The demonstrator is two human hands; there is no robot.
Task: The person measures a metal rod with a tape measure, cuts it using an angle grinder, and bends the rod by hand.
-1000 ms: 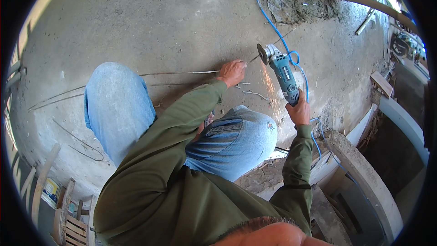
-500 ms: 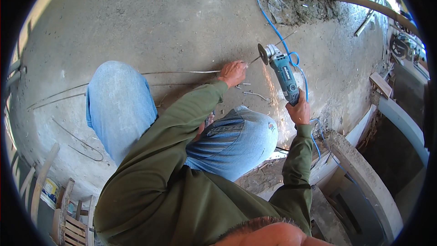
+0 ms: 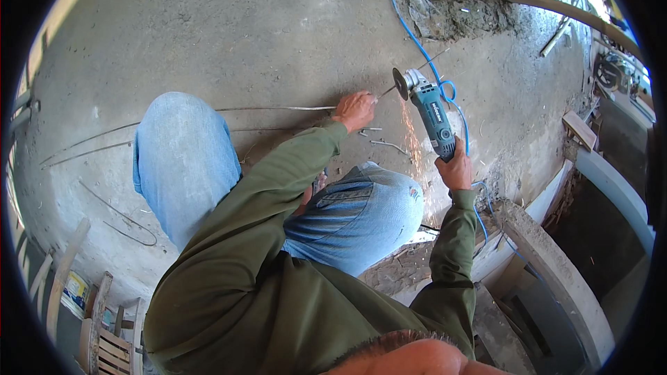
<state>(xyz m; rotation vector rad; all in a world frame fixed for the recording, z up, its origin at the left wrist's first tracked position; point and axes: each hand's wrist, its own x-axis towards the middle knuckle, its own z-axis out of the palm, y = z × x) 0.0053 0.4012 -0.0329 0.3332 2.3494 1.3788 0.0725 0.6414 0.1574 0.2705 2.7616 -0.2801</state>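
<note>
In my right hand (image 3: 456,169) is the rear body of a teal angle grinder (image 3: 433,119). Its dark disc (image 3: 400,84) meets a thin metal rod (image 3: 387,91), and orange sparks (image 3: 410,128) stream down toward my right knee. My left hand (image 3: 355,110) is closed around the rod just left of the disc. The rod runs on leftward past my left knee, and its far end shows beyond the grinder head. Short cut pieces of rod (image 3: 390,144) lie on the floor below my left hand. My left fingertips are partly hidden.
A blue cord (image 3: 414,36) loops beside the grinder and runs up the concrete floor (image 3: 278,42). A bent rod (image 3: 125,214) lies at the left. Concrete frame pieces (image 3: 556,271) stand at the lower right, a wooden chair (image 3: 111,347) at the lower left. Rubble (image 3: 479,14) lies at the far right.
The grinder and my right hand have shifted very slightly to the left. Sparks still fly from the disc; my left hand keeps its grip on the rod.
</note>
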